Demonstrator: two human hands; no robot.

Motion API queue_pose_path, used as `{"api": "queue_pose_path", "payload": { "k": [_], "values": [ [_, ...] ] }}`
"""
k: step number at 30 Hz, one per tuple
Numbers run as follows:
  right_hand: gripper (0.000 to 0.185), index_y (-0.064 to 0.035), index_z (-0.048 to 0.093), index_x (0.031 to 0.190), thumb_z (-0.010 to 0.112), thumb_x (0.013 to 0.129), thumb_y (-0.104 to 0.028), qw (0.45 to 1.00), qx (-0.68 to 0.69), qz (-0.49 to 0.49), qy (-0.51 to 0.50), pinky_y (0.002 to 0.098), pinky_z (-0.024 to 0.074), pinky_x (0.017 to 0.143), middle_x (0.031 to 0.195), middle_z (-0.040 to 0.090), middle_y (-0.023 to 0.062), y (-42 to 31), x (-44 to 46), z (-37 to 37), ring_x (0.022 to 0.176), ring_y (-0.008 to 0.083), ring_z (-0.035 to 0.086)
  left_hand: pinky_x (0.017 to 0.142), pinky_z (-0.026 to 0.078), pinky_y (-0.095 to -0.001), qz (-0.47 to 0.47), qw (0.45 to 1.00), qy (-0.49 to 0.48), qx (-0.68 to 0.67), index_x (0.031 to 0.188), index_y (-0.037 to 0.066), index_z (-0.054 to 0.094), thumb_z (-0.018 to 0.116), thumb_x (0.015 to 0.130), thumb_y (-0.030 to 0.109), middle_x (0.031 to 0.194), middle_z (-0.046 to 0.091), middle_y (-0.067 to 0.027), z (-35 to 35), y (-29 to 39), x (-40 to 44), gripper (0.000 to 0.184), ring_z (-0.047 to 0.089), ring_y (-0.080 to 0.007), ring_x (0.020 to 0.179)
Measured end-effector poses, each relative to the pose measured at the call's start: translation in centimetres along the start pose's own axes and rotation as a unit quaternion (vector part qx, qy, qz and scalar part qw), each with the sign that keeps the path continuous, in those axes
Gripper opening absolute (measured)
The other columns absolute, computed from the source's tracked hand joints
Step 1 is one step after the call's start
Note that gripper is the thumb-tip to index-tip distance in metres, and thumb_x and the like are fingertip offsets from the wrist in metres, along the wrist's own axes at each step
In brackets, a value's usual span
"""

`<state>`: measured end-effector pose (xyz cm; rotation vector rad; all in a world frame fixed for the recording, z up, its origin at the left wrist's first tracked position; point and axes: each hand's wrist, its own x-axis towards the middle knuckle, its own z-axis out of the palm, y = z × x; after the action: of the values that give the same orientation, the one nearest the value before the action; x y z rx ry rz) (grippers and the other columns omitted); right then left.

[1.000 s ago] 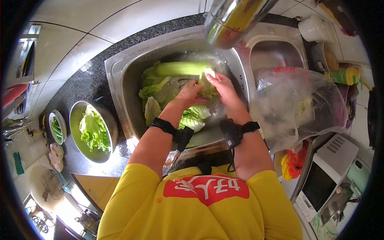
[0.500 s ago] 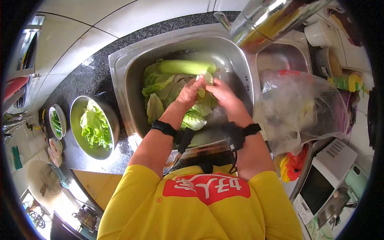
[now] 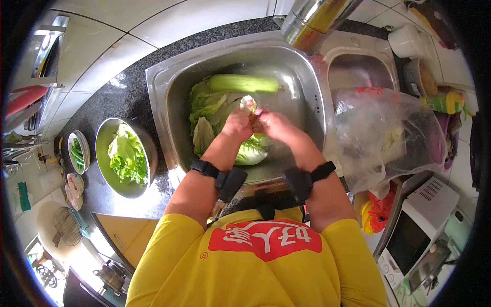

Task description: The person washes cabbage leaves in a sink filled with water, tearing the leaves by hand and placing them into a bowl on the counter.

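Both hands meet over the large sink basin [image 3: 302, 133], holding a pale, whitish-green piece of lettuce [image 3: 248, 103] between them. My left hand [image 3: 238, 125] has its fingers closed around its lower left side. My right hand [image 3: 273, 124] presses on it from the right, fingertips pinched together. The palms hide the lower part of the piece. Loose lettuce leaves [image 3: 203, 134] lie in the basin to the left of and under the hands. Beyond them a long light-green gourd-like vegetable [image 3: 243, 83] rests across the basin.
Left of the sink, a metal bowl [image 3: 106, 176] holds green lettuce leaves [image 3: 127, 153]. Stacked plates [image 3: 86, 148] with green vegetables stand farther left. At right are a small basin [image 3: 358, 71], a clear plastic bag [image 3: 378, 143] and a microwave [image 3: 417, 227]. A shiny metal cylinder [image 3: 314, 23] overhangs the back.
My hands have come closer together and drawn slightly toward me. The lettuce piece has turned, showing a rougher whitish end. The whole view has shifted slightly.
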<state>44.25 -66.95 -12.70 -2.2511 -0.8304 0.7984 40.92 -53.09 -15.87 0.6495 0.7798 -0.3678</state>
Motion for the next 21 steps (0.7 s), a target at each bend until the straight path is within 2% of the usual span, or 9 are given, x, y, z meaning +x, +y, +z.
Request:
{"api": "queue_pose_path", "payload": {
  "k": [4, 6, 8, 10, 11, 12, 14, 18, 21],
  "values": [
    [0.023, -0.0084, 0.058, 0.083, 0.066, 0.069, -0.026, 0.995, 0.001, -0.023, 0.099, 0.0412, 0.0449, 0.063, 0.077, 0.058, 0.0169, 0.7, -0.6, 1.1, 0.075, 0.0347, 0.057, 0.068, 0.047, -0.0393, -0.013, 0.996, 0.04, -0.084, 0.107, 0.006, 0.043, 0.049, 0.087, 0.026, 0.085, 0.055, -0.0108, -0.2, 1.8, -1.6, 0.028, 0.056, -0.0244, 0.087],
    [0.026, -0.0048, 0.058, 0.086, 0.061, 0.078, -0.029, 0.955, 0.203, 0.1, 0.194, 0.0349, 0.0439, 0.062, 0.074, 0.06, 0.0095, -0.7, -0.8, -0.3, 0.066, 0.0231, 0.057, 0.072, 0.048, -0.0366, 0.104, 0.988, 0.048, 0.104, 0.101, 0.008, 0.045, 0.043, 0.09, 0.023, 0.09, 0.056, -0.008, 0.3, 3.0, -3.4, 0.019, 0.056, -0.0221, 0.082],
    [0.031, -0.0066, 0.058, 0.093, 0.057, 0.081, -0.036, 0.802, 0.536, 0.169, 0.204, 0.0308, 0.0411, 0.07, 0.083, 0.059, 0.0026, -0.5, -0.1, -0.3, 0.075, 0.0166, 0.053, 0.069, 0.047, -0.0338, 0.116, 0.983, 0.027, 0.138, 0.105, 0.009, 0.045, 0.049, 0.088, 0.021, 0.094, 0.054, -0.006, 1.6, 3.0, -5.2, 0.021, 0.054, -0.0173, 0.083],
    [0.039, -0.0081, 0.056, 0.1, 0.053, 0.082, -0.042, 0.763, 0.606, 0.158, 0.16, 0.0297, 0.038, 0.075, 0.093, 0.056, 0.0007, -1.7, -0.4, -1.1, 0.083, 0.0153, 0.05, 0.071, 0.046, -0.0335, 0.144, 0.95, -0.015, 0.277, 0.108, 0.01, 0.045, 0.057, 0.083, 0.019, 0.1, 0.051, -0.005, 3.3, 2.2, -6.5, 0.029, 0.051, -0.0132, 0.088],
    [0.046, -0.0097, 0.053, 0.107, 0.049, 0.083, -0.049, 0.718, 0.671, 0.147, 0.115, 0.0285, 0.0349, 0.08, 0.103, 0.054, -0.0011, -2.3, -0.6, -1.4, 0.092, 0.0139, 0.047, 0.076, 0.044, -0.0353, 0.21, 0.916, -0.061, 0.337, 0.108, 0.009, 0.045, 0.061, 0.08, 0.018, 0.102, 0.049, -0.0035, 3.0, 1.4, -5.9, 0.034, 0.047, -0.0136, 0.094],
    [0.046, -0.0097, 0.053, 0.107, 0.049, 0.083, -0.049, 0.719, 0.67, 0.145, 0.113, 0.0285, 0.0349, 0.08, 0.103, 0.054, -0.0011, -2.6, -0.7, -1.3, 0.092, 0.0139, 0.047, 0.076, 0.044, -0.0345, 0.392, 0.791, -0.05, 0.467, 0.107, 0.008, 0.044, 0.064, 0.076, 0.016, 0.101, 0.05, -0.0065, 3.2, 1.2, -5.4, 0.038, 0.05, -0.019, 0.09],
    [0.063, -0.0121, 0.046, 0.118, 0.035, 0.081, -0.062, 0.66, 0.743, 0.103, 0.045, 0.0282, 0.0303, 0.083, 0.113, 0.046, -0.0025, -2.9, -1.0, -1.1, 0.102, 0.012, 0.039, 0.074, 0.044, -0.036, 0.445, 0.708, 0.024, 0.548, 0.101, 0.006, 0.047, 0.066, 0.071, 0.012, 0.096, 0.054, -0.0102, 2.6, 0.7, -5.5, 0.036, 0.054, -0.0269, 0.085],
    [0.078, -0.0152, 0.046, 0.12, 0.021, 0.075, -0.074, 0.689, 0.699, 0.182, -0.056, 0.0288, 0.0293, 0.083, 0.111, 0.046, -0.0055, -3.5, -1.7, -1.9, 0.1, 0.011, 0.038, 0.072, 0.045, -0.0372, 0.431, 0.655, 0.044, 0.619, 0.093, 0.005, 0.05, 0.065, 0.067, 0.008, 0.089, 0.056, -0.0129, 1.9, 2.4, -6.5, 0.031, 0.054, -0.0322, 0.083],
    [0.064, -0.0141, 0.048, 0.117, 0.034, 0.079, -0.064, 0.774, 0.572, 0.271, -0.003, 0.032, 0.0361, 0.076, 0.097, 0.054, 0.0007, -1.3, 0.1, 0.1, 0.085, 0.0136, 0.048, 0.069, 0.046, -0.0395, 0.472, 0.585, 0.064, 0.656, 0.089, 0.005, 0.051, 0.062, 0.066, 0.004, 0.086, 0.057, -0.0124, 2.1, 4.2, -9.2, 0.025, 0.054, -0.0324, 0.082]
  ]
}}
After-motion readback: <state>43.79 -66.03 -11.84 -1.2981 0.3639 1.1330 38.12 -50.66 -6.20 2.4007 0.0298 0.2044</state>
